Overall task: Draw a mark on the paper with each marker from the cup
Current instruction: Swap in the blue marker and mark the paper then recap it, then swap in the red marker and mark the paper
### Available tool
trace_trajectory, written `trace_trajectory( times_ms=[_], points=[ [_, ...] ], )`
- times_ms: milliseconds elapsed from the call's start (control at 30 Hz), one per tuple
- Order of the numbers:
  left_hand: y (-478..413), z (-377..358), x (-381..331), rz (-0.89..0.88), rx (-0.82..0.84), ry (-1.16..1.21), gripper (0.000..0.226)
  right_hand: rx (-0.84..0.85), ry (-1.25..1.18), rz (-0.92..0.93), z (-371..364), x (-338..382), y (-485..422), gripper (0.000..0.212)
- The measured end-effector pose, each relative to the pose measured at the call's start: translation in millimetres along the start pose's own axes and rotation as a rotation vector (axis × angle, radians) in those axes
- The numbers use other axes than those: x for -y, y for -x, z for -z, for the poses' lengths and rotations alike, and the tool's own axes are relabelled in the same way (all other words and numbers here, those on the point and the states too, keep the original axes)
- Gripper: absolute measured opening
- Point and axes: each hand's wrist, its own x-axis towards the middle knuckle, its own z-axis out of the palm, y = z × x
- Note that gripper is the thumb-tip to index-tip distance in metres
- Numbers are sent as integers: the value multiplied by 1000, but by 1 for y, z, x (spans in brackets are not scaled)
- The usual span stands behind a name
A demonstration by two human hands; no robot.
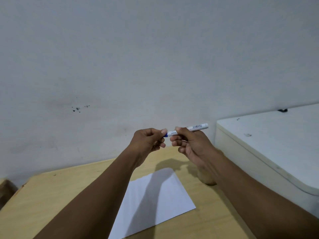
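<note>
Both hands are raised in front of the wall, above the table. My right hand (188,144) grips the barrel of a white marker (195,128) that lies almost level, its back end pointing right. My left hand (148,141) pinches the marker's blue cap end (166,135); most of the cap is hidden by the fingers. A blank white sheet of paper (155,200) lies on the wooden table (51,195) below my forearms. The cup (208,178) is mostly hidden behind my right wrist, a tan blurred shape to the right of the paper.
A white box-like surface (276,144) stands to the right of the table, higher than the tabletop. A pale wall (155,66) rises right behind the table. The table's left edge drops off near a brown object (5,188).
</note>
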Motion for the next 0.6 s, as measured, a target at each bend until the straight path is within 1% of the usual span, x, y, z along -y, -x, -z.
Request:
trace_trajectory(
  times_ms=[33,100,167,200,267,367,433,600],
  points=[
    [-4,-5,-1,-10,1,-16,23,7,38,-17,6,5,1,18],
    [-10,-13,-5,-29,-1,-48,24,-31,120,-58,21,15,2,32],
    [-15,-18,-11,-47,-2,-79,21,-173,142,-94,42,23,0,45],
    [-18,-20,-14,-57,0,-103,19,-255,138,-103,54,26,0,47],
    [-24,-23,-20,-86,10,-173,18,-379,182,-89,76,32,0,44],
    [-29,-34,-24,-122,41,-279,19,-488,402,-34,101,36,3,36],
    [-33,-46,-23,-145,75,-348,22,-523,493,-4,110,35,4,31],
    [-38,-77,-14,-220,194,-582,24,-515,524,19,120,24,2,22]
  ],
)
